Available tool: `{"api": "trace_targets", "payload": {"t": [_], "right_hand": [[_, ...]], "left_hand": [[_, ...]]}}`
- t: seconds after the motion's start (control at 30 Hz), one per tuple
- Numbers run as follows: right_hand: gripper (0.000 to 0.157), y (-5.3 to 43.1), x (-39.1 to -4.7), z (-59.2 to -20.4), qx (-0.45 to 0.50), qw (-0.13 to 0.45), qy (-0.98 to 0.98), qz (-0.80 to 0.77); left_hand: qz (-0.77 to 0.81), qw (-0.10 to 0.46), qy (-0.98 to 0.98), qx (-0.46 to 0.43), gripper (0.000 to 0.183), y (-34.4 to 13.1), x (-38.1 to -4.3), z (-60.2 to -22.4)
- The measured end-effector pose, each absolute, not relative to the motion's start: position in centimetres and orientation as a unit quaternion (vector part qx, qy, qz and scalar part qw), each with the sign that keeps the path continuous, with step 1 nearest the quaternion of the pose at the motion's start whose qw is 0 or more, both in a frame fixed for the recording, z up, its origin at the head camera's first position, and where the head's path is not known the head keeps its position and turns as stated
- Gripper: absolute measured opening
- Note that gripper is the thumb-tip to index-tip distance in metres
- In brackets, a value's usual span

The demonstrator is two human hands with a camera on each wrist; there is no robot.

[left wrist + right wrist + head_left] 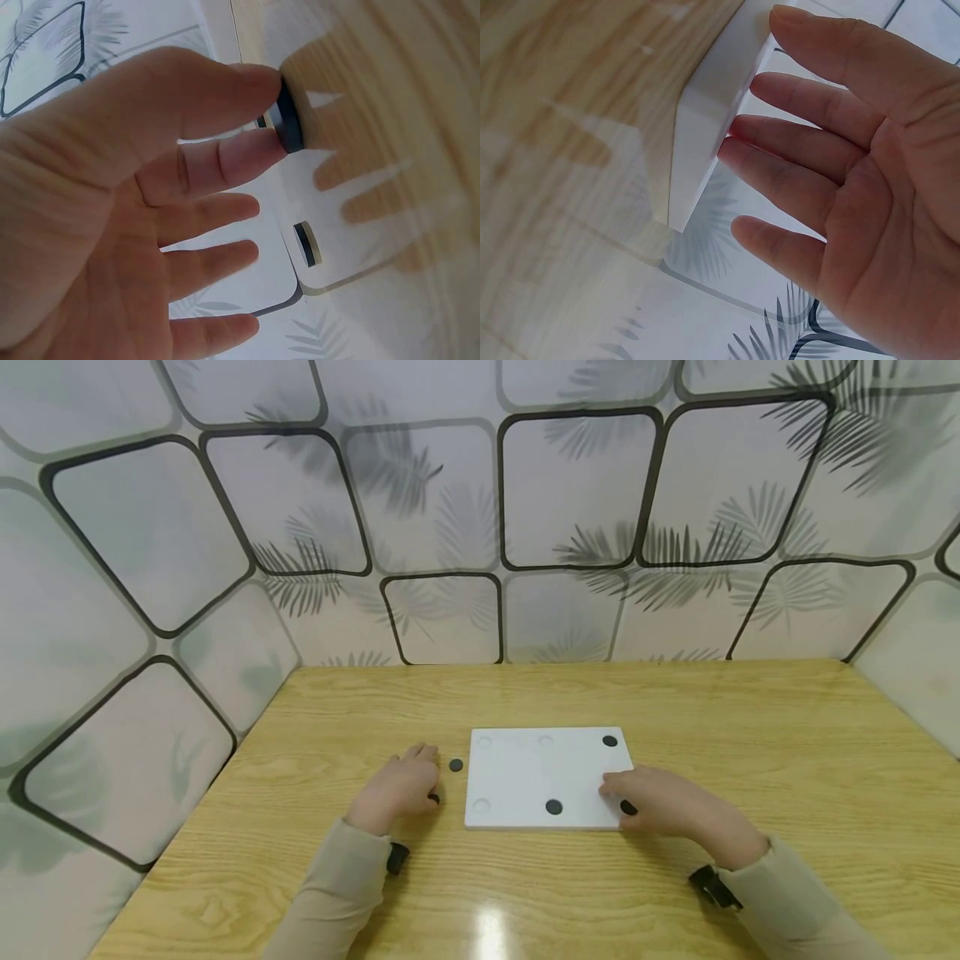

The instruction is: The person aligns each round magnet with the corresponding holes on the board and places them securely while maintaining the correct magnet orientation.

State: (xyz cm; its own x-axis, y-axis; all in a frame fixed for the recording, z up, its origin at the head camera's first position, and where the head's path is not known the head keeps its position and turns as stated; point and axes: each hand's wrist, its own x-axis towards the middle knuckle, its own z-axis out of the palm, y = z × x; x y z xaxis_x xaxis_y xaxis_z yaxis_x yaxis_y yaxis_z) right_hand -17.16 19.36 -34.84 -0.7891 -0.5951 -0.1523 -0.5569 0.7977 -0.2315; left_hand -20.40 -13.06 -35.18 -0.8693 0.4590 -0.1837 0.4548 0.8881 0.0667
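A white rectangular board [513, 777] with shallow round recesses lies on the wooden table. Black discs sit at its far right corner [610, 741], near-edge middle [553, 807] and near right corner, the last partly hidden by my right hand [663, 802]. That hand rests at the board's right end, fingers extended along its edge, holding nothing; in the right wrist view the fingertips are right at the white edge. My left hand [397, 789] is left of the board, thumb and index finger pinching a black disc [288, 120] at the tabletop, other fingers extended.
One loose black disc [456, 765] lies between my left hand and the board. Bare recesses [481, 806] show on the board's left side and far middle. The wooden table [360, 702] meets a patterned wall [450, 510] at the back and sides.
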Motion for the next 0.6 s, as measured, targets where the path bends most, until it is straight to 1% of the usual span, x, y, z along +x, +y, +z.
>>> {"api": "trace_targets", "payload": {"t": [0.37, 0.6], "right_hand": [[0.042, 19.42, -17.28, -34.94, -0.302, 0.109, 0.943, -0.092], [0.042, 19.37, -17.13, -34.84, -0.310, 0.106, 0.941, -0.090]], "left_hand": [[0.032, 0.105, 0.967, 0.228, 0.027, -13.27, -20.29, -34.83], [0.028, 0.102, 0.968, 0.226, 0.033, -13.17, -20.05, -34.43]]}}
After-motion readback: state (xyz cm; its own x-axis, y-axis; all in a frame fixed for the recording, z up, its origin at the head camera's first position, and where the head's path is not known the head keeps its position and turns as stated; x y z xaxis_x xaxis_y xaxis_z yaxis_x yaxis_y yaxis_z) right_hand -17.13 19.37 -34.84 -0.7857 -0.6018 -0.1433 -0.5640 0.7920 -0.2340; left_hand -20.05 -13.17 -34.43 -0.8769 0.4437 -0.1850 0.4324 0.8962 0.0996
